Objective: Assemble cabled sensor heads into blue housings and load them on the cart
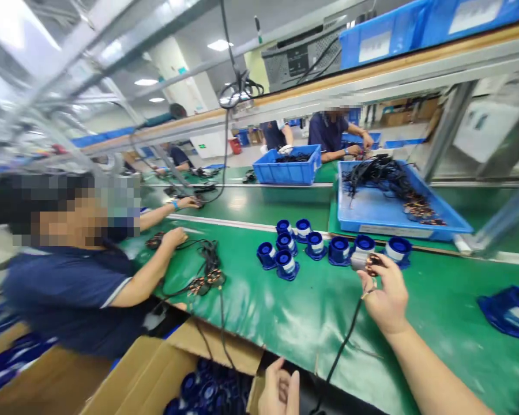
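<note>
My right hand (384, 294) is raised over the green belt (320, 311), pinching a small coil part (365, 262) with copper windings; its black cable (343, 346) hangs down toward me. Just beyond it stand several blue round housings (315, 245) on the belt. My left hand (280, 391) is low at the near edge, fingers loosely curled with nothing visible in them, beside a cardboard box (155, 374) of blue housings.
A co-worker in a dark shirt (73, 294) sits at the left, a hand by cabled coils (207, 279). Behind the housings a blue tray (393, 213) holds more cables. A blue bin (288, 167) and other people are farther back. A blue bag (512, 311) lies right.
</note>
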Tool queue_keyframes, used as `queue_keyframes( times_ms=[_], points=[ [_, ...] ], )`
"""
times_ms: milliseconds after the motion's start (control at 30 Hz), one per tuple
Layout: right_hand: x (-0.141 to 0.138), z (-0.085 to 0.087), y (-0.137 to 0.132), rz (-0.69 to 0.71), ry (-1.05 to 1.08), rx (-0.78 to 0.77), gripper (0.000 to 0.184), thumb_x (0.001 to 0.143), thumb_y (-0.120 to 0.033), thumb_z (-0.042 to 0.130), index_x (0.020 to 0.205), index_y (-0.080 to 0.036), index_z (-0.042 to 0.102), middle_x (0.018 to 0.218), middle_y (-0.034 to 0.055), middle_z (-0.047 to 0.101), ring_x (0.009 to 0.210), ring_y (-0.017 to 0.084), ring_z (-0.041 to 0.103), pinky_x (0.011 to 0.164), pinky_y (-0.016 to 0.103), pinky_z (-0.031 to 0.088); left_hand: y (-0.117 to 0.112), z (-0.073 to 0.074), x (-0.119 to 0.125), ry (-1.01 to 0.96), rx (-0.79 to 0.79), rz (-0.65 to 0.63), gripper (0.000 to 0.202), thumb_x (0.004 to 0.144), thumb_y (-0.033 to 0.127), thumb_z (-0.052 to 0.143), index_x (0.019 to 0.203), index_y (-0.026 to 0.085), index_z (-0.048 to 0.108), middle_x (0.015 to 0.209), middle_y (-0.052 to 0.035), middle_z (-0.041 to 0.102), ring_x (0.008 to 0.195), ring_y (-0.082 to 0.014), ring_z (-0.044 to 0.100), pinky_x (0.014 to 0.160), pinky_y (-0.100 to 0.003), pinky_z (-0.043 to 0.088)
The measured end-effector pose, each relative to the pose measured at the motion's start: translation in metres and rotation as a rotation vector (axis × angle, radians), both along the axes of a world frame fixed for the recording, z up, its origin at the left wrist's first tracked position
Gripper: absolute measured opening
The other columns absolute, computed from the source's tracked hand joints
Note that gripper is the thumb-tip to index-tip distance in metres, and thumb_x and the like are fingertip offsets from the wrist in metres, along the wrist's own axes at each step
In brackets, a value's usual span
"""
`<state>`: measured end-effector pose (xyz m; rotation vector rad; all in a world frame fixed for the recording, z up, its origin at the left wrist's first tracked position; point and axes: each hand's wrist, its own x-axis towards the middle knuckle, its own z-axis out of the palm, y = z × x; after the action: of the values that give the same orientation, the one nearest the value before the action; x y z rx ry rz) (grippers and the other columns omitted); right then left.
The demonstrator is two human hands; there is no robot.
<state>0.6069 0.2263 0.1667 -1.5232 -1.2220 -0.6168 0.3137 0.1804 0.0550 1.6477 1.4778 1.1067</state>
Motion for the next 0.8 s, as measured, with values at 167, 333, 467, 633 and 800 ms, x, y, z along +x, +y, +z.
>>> queue_keyframes(
  times_ms=[167, 333, 467, 633, 800],
  points=[
    [0.008, -0.018, 0.005, 0.032, 0.109, -0.017, 0.023, 0.090, -0.037, 0.072, 0.100, -0.018, 0.066, 0.115, 0.0129, 0.069, 0.105, 0.026, 0.068, 0.094, 0.041, 0.055, 0.103, 0.064, 0.041, 0.259, 0.384, -0.160, 0.050, 0.095, 0.038, 0.059, 0.141, 0.020, 0.052, 0.140, -0.0178, 0.055, 0.132, -0.0288, 0.053, 0.110, -0.048, 0.050],
    [0.002, -0.031, 0.009, 0.106, 0.157, -0.118, 0.052, 0.094, -0.055, 0.062, 0.129, -0.017, 0.061, 0.114, 0.0128, 0.071, 0.091, 0.024, 0.071, 0.085, 0.037, 0.058, 0.191, 0.069, 0.121, 0.491, 0.335, -0.112, 0.065, 0.081, 0.033, 0.080, 0.139, 0.018, 0.056, 0.150, -0.0225, 0.040, 0.143, -0.0413, 0.039, 0.113, -0.061, 0.044],
    [-0.002, -0.033, 0.008, 0.103, 0.150, -0.173, 0.068, 0.095, -0.058, 0.059, 0.147, -0.016, 0.049, 0.124, 0.0144, 0.068, 0.099, 0.026, 0.071, 0.092, 0.039, 0.059, 0.157, 0.052, 0.141, 0.361, 0.431, -0.223, 0.026, 0.091, 0.016, 0.062, 0.117, 0.018, 0.066, 0.141, -0.0172, 0.050, 0.137, -0.0322, 0.046, 0.113, -0.056, 0.047],
    [-0.011, -0.032, 0.004, 0.211, 0.043, -0.227, 0.063, 0.099, -0.047, 0.057, 0.153, -0.018, 0.043, 0.133, 0.0143, 0.065, 0.114, 0.028, 0.068, 0.096, 0.039, 0.059, 0.101, 0.039, 0.134, 0.081, 0.475, -0.392, 0.073, 0.090, 0.021, 0.062, 0.154, 0.019, 0.027, 0.163, -0.0204, 0.027, 0.151, -0.0306, 0.030, 0.120, -0.057, 0.040],
    [-0.024, -0.034, 0.004, 0.364, -0.118, -0.277, 0.060, 0.101, -0.038, 0.055, 0.156, -0.022, 0.038, 0.135, 0.0134, 0.063, 0.120, 0.028, 0.065, 0.095, 0.042, 0.060, 0.105, 0.033, 0.139, -0.107, 0.167, -0.408, 0.084, 0.082, 0.027, 0.069, 0.153, 0.010, 0.028, 0.157, -0.0244, 0.038, 0.147, -0.0321, 0.038, 0.123, -0.056, 0.036]
  ],
)
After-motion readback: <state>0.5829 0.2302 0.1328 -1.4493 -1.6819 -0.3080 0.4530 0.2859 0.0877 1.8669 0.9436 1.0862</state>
